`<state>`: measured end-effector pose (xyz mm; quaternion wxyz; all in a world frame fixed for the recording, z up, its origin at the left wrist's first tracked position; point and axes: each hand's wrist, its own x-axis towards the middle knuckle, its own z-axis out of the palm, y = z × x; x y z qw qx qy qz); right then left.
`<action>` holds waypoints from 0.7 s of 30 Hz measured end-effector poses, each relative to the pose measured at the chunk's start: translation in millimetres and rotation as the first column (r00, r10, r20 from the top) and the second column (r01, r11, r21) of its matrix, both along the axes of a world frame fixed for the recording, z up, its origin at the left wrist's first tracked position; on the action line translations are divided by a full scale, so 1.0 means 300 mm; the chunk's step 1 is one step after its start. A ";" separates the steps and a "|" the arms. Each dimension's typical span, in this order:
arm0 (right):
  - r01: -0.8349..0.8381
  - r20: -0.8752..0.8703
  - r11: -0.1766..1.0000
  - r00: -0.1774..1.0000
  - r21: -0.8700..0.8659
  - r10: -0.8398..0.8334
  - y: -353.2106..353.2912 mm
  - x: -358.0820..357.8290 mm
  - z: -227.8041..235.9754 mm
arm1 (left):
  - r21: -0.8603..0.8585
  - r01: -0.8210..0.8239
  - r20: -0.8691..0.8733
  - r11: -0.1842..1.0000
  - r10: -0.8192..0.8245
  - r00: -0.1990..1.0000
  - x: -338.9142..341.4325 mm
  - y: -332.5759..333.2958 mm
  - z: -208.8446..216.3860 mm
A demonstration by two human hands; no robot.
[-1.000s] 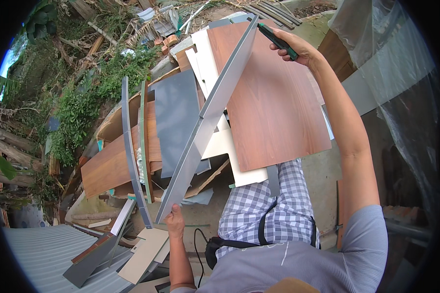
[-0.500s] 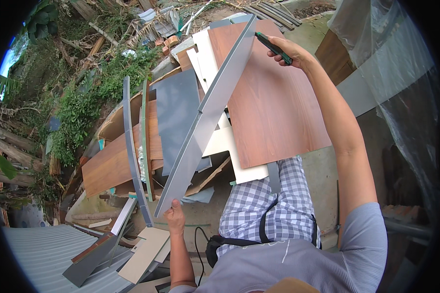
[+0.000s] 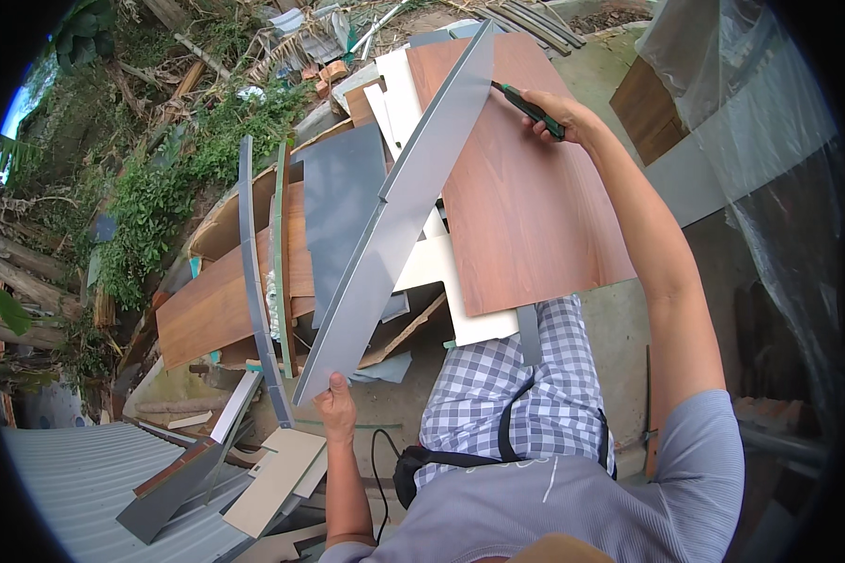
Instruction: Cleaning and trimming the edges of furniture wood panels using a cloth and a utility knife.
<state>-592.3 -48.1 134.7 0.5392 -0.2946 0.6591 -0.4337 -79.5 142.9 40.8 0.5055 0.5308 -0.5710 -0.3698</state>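
Observation:
A long grey board strip [image 3: 406, 230] slants across the view, its near end in my left hand [image 3: 336, 409], which is closed round the lower corner with the thumb on the face. My right hand [image 3: 565, 117] is wrapped round a green and black utility knife [image 3: 533, 113]. The knife's tip meets or nearly meets the strip's right edge near its far end; I cannot tell whether it touches. Beneath the strip lies a reddish-brown wood-grain board [image 3: 535, 202], which reaches over my lap. Cream cut-out boards [image 3: 453, 291] stick out from under it.
A dark grey sheet [image 3: 343, 206] and wood-grain boards [image 3: 211, 310] lie to the left, beside two upright narrow strips [image 3: 253, 253]. Offcuts [image 3: 277, 479] rest by a corrugated metal sheet [image 3: 61, 474]. Clear plastic sheeting [image 3: 723, 122] hangs at the right; plants [image 3: 145, 225] grow at far left.
The knife and my right hand have come slightly nearer to me along the strip's edge. My left hand still holds the near end, and the view has shifted a little.

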 end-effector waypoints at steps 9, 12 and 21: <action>-0.072 -0.393 0.986 0.919 -0.149 0.008 0.135 0.054 0.009 | 0.028 -0.012 0.029 1.000 0.011 1.000 -0.063 -0.003 0.107; -0.053 -0.410 0.964 0.910 -0.261 -0.061 0.232 0.144 0.039 | 0.031 -0.021 -0.034 0.999 0.022 0.999 -0.109 -0.013 0.162; -0.172 -0.547 0.915 0.835 -0.365 -0.061 0.575 0.431 -0.011 | 0.137 0.047 -0.538 0.989 0.035 0.842 -0.174 -0.038 0.375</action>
